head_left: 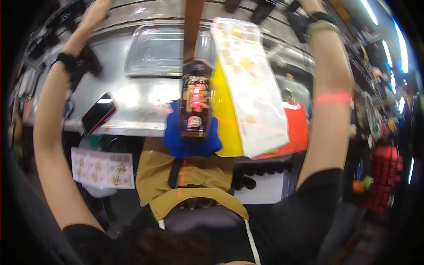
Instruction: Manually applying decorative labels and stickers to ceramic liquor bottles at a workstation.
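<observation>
Both my arms reach up to the far edge of the view. My left hand (98, 9) is at the upper left, its fingers cut off by the frame and blurred. Only the base of my right hand (312, 6) shows at the upper right, its fingers outside the picture. What either hand touches is hidden. Between my arms, a dark bottle-shaped thing (195, 108) with gold and red print is in front of a blue piece (171, 137). Beyond it lies a clear shallow tray (154, 51) on the metal counter (132, 104).
A phone (99, 113) lies at the counter's left front. Right of centre, a long white printed sheet (258, 101) overlaps yellow (225, 132) and red (297, 128) sheets. A brown upright strip (193, 31) crosses the tray. A printed paper (102, 168) hangs below the counter edge.
</observation>
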The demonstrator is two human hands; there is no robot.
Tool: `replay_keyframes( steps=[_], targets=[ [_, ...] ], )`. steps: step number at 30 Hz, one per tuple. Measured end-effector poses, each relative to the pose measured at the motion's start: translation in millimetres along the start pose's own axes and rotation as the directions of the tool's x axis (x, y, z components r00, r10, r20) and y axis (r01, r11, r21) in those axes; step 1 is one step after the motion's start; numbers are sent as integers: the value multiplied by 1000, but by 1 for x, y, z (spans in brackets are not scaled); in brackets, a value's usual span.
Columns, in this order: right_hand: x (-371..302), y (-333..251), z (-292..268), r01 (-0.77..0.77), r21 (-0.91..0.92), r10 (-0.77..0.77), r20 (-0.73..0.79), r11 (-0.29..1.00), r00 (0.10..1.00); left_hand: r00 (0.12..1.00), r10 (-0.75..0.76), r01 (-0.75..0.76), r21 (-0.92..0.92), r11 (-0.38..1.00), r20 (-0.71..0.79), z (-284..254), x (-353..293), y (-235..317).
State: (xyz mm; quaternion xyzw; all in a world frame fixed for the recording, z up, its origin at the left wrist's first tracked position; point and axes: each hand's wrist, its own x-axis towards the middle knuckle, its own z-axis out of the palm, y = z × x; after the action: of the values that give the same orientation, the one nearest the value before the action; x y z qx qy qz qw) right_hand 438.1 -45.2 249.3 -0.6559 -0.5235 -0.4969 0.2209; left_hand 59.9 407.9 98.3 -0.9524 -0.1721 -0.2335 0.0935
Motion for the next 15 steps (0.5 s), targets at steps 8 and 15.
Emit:
replay_keyframes(
  steps=[8,15],
  targets=[
    [-39,-20,-2,-77,-75,100,374,994,922,966,228,-226,26,974,-120,-70,13,68],
    [-42,-52,2,42,98,-71,307,994,949,944,-246,302,-273,914,221,-86,32,129]
  ],
)
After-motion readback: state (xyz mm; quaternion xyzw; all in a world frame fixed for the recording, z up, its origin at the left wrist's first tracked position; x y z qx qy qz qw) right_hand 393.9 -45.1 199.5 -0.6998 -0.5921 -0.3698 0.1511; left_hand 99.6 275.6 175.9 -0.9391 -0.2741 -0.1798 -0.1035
